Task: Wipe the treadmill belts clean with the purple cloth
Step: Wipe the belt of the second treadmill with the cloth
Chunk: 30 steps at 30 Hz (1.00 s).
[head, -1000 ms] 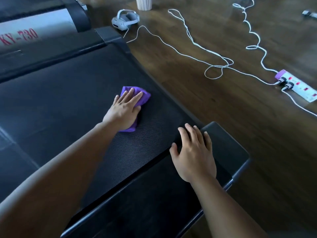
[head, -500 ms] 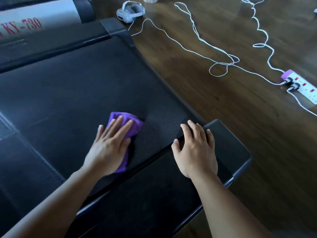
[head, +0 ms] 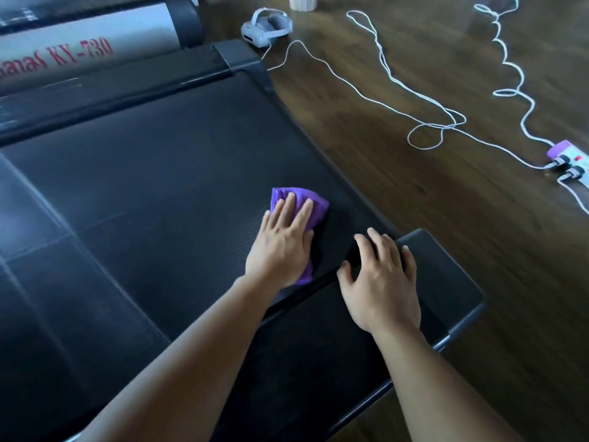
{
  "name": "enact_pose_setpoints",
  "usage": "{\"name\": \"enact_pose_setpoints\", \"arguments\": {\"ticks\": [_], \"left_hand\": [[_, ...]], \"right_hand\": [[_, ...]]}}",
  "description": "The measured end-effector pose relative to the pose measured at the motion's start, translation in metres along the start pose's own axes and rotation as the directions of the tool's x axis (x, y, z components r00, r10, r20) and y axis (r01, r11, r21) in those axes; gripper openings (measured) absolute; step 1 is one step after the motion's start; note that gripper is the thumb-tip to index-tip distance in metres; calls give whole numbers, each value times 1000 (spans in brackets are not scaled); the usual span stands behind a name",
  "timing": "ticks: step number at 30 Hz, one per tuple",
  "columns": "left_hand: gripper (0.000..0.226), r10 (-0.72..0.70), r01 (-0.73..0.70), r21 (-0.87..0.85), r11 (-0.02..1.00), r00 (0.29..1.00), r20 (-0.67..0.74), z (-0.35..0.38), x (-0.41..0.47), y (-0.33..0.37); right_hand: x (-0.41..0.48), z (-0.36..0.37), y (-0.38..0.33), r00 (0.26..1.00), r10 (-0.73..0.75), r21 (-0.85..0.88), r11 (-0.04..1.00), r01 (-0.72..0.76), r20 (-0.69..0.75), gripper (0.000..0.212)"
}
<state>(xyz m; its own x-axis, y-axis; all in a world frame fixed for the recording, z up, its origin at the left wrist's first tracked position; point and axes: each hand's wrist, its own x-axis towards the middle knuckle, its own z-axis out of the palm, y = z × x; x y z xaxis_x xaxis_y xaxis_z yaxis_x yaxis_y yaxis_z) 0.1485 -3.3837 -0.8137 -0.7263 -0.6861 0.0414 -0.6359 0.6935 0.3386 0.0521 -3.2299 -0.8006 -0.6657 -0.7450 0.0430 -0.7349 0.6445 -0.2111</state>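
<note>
The black treadmill belt (head: 153,173) fills the left and middle of the head view. A folded purple cloth (head: 318,204) lies on the belt near its right edge. My left hand (head: 283,240) presses flat on the cloth with straight fingers and hides most of it. My right hand (head: 382,279) rests flat, fingers spread, on the black rear end cover (head: 446,282) of the treadmill, just right of the cloth.
White cables (head: 411,90) snake across the wooden floor (head: 478,250) to a power strip (head: 570,161) at the right edge. A white headset (head: 264,27) and a white cup (head: 302,1) sit on the floor at the top. The treadmill's motor cover (head: 79,52) bears red lettering.
My left hand slid the cloth back along the belt toward me, then to the right, closer to my right hand. The right hand stayed on the end cover.
</note>
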Motion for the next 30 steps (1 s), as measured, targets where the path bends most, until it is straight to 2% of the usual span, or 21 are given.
{"name": "enact_pose_setpoints", "arguments": {"ticks": [6,11,14,18,22,30], "left_hand": [[45,43,-50,-122,991,997,-59,-10,-57,-22],[44,-100,77,-224,972,990,-97,-44,-93,-45],[44,-219,188,-299,936,973,-74,-69,-114,-65],[44,-345,315,-330,890,938,-36,-110,-148,-84],[43,-424,391,-308,867,904,-45,-149,-191,-97],[42,-534,483,-277,830,831,-152,-233,-292,-118]], "right_hand": [[-1,1,-2,1000,-16,-5,1000,16,-19,54],[-3,-13,-8,994,-10,-35,999,14,108,56],[-8,-34,-29,987,7,27,1000,-11,163,54],[-32,-67,-74,965,-139,139,984,109,221,42],[-61,-93,-125,911,-325,144,944,297,255,28],[-126,-146,-215,803,-547,136,837,531,235,23]]}}
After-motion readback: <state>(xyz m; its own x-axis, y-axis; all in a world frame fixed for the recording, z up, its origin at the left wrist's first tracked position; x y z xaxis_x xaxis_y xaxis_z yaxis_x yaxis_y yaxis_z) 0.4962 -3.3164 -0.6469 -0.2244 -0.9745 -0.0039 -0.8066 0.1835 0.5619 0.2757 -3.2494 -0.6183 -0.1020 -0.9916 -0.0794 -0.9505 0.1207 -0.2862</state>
